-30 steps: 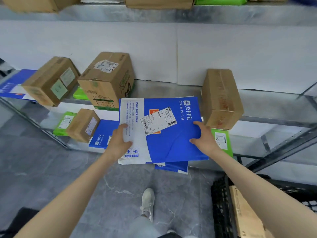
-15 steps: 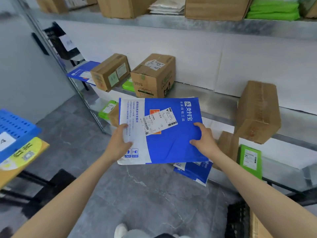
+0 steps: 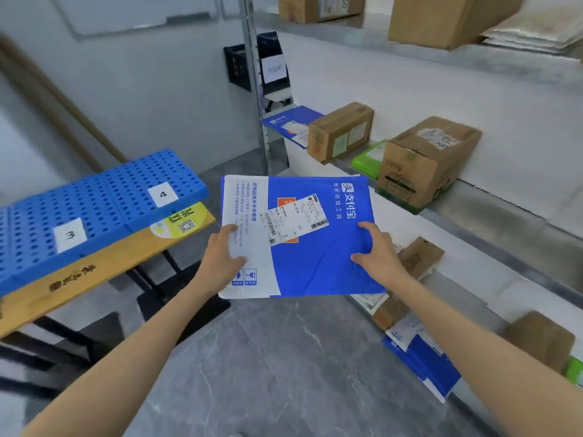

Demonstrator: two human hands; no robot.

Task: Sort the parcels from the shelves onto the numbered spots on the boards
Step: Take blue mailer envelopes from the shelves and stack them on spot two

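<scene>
Now both hands grip the blue mailer [image 3: 318,247] flat in the air, left hand [image 3: 222,263] on its white edge, right hand [image 3: 377,257] on the blue side, btw shelf and blue board [image 3: 104,190]. Risk: thin mailer may sag and slip, or label misread, so wrong spot 3 [image 3: 69,235] vs 4 [image 3: 162,194].

head view, looking down, near hands [image 3: 378,260]

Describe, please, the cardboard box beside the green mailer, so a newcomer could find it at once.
Start at the middle shelf on the right. Past the flat blue envelope and a long narrow box lies the green mailer; the box right of it is the tallest there, with a white label on top.
</scene>
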